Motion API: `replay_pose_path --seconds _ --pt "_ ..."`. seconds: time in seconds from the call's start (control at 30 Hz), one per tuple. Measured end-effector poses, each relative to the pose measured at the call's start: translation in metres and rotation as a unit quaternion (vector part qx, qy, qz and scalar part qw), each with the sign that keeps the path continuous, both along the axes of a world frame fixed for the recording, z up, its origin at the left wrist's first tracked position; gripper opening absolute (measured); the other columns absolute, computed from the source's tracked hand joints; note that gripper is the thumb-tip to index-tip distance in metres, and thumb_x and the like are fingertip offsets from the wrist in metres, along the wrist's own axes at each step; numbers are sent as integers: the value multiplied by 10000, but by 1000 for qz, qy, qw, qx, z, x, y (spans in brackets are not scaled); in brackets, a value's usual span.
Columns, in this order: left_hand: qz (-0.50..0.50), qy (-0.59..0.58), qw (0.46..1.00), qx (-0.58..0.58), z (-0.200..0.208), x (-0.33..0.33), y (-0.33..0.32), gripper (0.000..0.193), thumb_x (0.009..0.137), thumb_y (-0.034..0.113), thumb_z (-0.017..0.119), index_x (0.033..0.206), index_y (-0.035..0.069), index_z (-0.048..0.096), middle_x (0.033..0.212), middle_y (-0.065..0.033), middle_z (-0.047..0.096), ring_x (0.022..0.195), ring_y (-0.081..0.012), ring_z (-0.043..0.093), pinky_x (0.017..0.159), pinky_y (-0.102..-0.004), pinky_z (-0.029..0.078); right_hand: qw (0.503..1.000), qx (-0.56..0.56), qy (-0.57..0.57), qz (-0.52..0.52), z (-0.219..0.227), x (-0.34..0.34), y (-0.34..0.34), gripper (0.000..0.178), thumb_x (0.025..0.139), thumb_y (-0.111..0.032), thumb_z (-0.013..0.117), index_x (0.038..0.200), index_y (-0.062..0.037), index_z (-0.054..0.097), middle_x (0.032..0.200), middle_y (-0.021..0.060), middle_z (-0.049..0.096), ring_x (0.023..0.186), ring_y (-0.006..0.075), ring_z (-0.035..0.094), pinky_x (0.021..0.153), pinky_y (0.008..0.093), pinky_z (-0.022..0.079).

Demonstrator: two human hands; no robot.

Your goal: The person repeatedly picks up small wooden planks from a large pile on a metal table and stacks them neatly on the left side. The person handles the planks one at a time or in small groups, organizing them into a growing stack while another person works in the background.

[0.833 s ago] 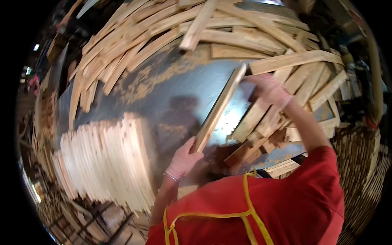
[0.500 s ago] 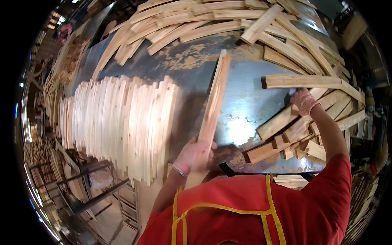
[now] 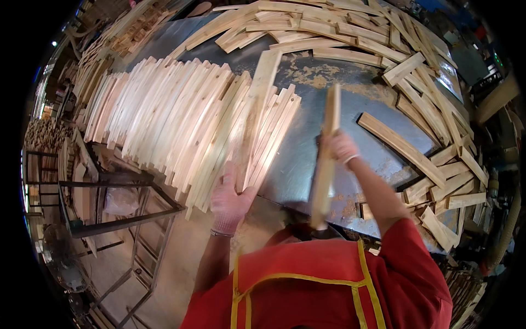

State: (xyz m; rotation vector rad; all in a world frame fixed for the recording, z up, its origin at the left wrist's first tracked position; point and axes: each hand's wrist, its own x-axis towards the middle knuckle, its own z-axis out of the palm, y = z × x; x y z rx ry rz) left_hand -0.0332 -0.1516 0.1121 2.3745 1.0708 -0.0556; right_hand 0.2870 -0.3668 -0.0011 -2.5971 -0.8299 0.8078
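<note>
- Nearest the camera, the person in a red shirt with a yellow-edged apron [image 3: 307,285] is leaning over the work, both forearms reaching forward from the lower edge.
- The left hand [image 3: 230,200], in a pale pink knit glove, is closing its fingers on the near end of a long pale wooden slat [image 3: 253,118]; this slat is lying on top of the row, apparently so it lines up with the others.
- The right hand [image 3: 338,147], gloved the same way, is gripping a second, narrow light wooden slat [image 3: 326,159] about its middle, holding it on edge and raised off the surface, its near end pointing back at the body.
- Under both, the grey-blue metal counter [image 3: 298,159] with rusty patches is carrying the work.
- To the left, the neat row of pale slats [image 3: 164,115] is standing packed side by side, which is keeping the sorted pieces together.
- A dark metal frame [image 3: 126,203] is standing beside the counter's left edge.
- Farther off and to the right, loose wooden slats [image 3: 405,82] are lying criss-crossed in an unsorted heap, within the right arm's reach.
</note>
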Motion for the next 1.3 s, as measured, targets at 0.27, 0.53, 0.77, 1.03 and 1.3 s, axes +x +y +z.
replay_pose_path --seconds 0.27,0.53,0.77,1.03,1.3 --pt "14 22 999 -40 1 35 -26 971 835 398 824 1639 78 383 1420 -274 615 1238 -442 636 1033 -529 521 773 234 586 -60 -4 -117 51 1002 895 -744 723 1634 -129 442 1327 90 654 1130 204 634 943 355 566" --pt "-293 -177 939 36 -63 93 -116 1021 811 474 832 1619 38 385 1519 -284 527 1274 -483 593 1081 -579 477 817 368 375 -238 53 -58 -66 692 936 -446 747 1485 -62 574 1065 41 676 974 173 631 864 332 565" --pt "-341 -129 931 15 -53 150 -160 1014 866 481 813 1651 44 343 1590 -271 474 1406 -463 506 1161 -546 426 792 467 -67 -386 142 274 -264 496 925 -245 730 1336 9 618 999 149 717 908 238 688 858 379 569" --pt "-366 89 926 -21 -67 176 -188 960 902 441 764 1679 109 307 1650 -193 432 1480 -403 443 1229 -498 349 933 -270 -234 46 63 205 -387 756 848 -340 811 1542 -220 536 1504 92 601 1374 338 581 1153 462 424" --pt "-387 78 918 -25 -63 183 -183 886 923 440 738 1663 137 356 1638 -192 454 1476 -380 461 1231 -494 351 979 -195 -63 1 100 162 -260 769 836 -535 791 1480 -174 576 1389 162 638 1305 343 611 1105 448 483"
